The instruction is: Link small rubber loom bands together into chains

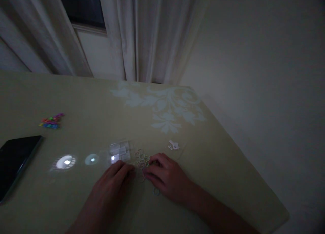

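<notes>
A loose pile of small pale rings [142, 156] lies on the table, a few of them pinkish. My right hand [167, 174] reaches into the pile from the right, its fingers curled and its fingertips close together among the rings; what sits between them is too small and dim to make out. To the left of the pile, my left hand [115, 178] rests with thumb and forefinger pressed together, their tips partly hidden. Just beyond it stands a clear plastic box [120, 151] with compartments. One single ring [156, 191] lies apart, below my right hand.
Small white pieces [174, 145] lie past my right hand. A heap of colourful little pieces [52, 121] is at the far left, with a dark tablet-like device [17, 159] nearer. Lamp reflections shine on the table [83, 102]. Curtains [149, 34] hang behind it; a wall is right.
</notes>
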`<control>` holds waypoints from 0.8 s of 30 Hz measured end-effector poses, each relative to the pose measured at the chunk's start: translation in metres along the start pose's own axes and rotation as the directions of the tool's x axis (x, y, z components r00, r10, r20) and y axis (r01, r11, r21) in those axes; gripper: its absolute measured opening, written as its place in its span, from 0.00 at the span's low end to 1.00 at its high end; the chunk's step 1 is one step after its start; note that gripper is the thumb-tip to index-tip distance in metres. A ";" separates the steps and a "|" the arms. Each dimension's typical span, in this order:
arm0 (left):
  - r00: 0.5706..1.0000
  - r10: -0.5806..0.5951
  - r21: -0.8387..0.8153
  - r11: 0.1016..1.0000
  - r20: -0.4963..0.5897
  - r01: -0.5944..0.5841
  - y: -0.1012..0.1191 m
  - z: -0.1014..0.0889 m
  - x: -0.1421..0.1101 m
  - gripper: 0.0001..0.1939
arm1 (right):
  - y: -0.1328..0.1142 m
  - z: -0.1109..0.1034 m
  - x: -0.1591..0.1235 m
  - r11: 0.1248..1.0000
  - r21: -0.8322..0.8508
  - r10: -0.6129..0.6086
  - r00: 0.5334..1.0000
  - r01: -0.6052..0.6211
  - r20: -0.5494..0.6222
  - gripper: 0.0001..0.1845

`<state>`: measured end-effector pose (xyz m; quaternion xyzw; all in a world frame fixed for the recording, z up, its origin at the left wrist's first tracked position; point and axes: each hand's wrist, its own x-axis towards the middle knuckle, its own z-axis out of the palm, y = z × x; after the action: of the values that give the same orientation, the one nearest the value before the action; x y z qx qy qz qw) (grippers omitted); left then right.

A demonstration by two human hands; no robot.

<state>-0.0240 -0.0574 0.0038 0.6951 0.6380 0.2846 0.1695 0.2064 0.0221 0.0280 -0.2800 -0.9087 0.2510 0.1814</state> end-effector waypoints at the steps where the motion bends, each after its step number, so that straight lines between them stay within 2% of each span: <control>1: 1.000 -0.005 -0.010 1.000 -0.002 0.005 0.002 -0.002 0.001 0.13 | 0.001 -0.002 0.000 1.000 -0.002 -0.003 1.000 0.003 0.006 0.08; 6: 0.999 -0.053 -0.069 0.996 0.001 0.053 0.006 -0.008 0.004 0.10 | -0.001 -0.018 -0.001 0.997 0.067 0.039 0.997 -0.043 0.069 0.06; 9: 0.995 -0.099 -0.126 0.987 -0.001 0.098 0.007 -0.011 0.004 0.10 | -0.004 -0.024 -0.001 0.987 0.135 0.072 0.993 -0.084 0.093 0.11; 11: 0.991 -0.135 -0.186 0.973 0.006 0.134 0.007 -0.012 0.004 0.11 | -0.004 -0.023 -0.001 0.981 0.165 0.095 0.993 -0.106 0.071 0.11; 15: 0.965 -0.253 -0.397 0.881 0.064 0.258 0.011 -0.016 0.005 0.12 | 0.000 -0.011 -0.001 0.978 0.139 0.157 0.988 -0.154 -0.010 0.04; 18: 0.948 -0.295 -0.557 0.771 0.117 0.308 0.019 -0.019 0.009 0.13 | 0.003 -0.003 -0.002 0.980 0.116 0.165 0.986 -0.161 -0.028 0.05; 21: 0.940 -0.304 -0.628 0.705 0.153 0.330 0.026 -0.022 0.014 0.14 | 0.003 -0.002 -0.002 0.981 0.108 0.162 0.987 -0.161 -0.001 0.08; 24: 0.940 -0.299 -0.638 0.694 0.167 0.334 0.029 -0.022 0.015 0.12 | 0.004 -0.005 -0.002 0.980 0.099 0.172 0.985 -0.174 0.034 0.06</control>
<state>-0.0142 -0.0488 0.0413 0.4775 0.6023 0.4393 0.4650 0.2120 0.0255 0.0300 -0.3453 -0.8690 0.3154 0.1616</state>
